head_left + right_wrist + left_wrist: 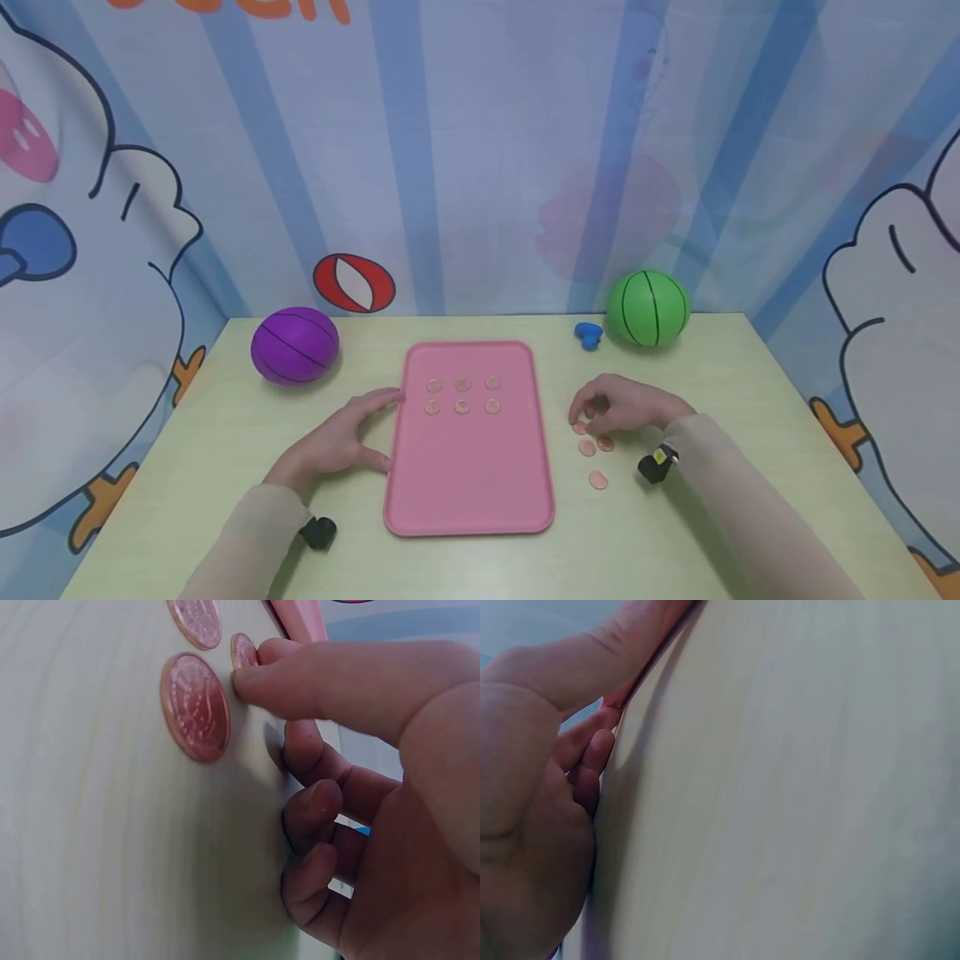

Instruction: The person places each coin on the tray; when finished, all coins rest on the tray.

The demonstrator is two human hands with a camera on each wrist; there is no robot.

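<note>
A pink tray (468, 475) lies flat on the table, with several copper coins (462, 407) in two rows of three near its far end. My left hand (337, 437) rests at the tray's left edge, thumb and fingers spread apart against the rim. To the right of the tray, my right hand (618, 404) pinches a copper coin (244, 652) between thumb and index finger at the tabletop. Its other fingers curl loosely by the table. Beside that hand lie three loose coins, the closest a copper coin (196, 707) just below the thumb in the right wrist view.
A purple ball (296, 346) sits at the table's back left, a green ball (648, 308) at its back right. Next to the green one is a small blue object (588, 335). A printed cloth backdrop (480, 167) rises behind the table's far edge.
</note>
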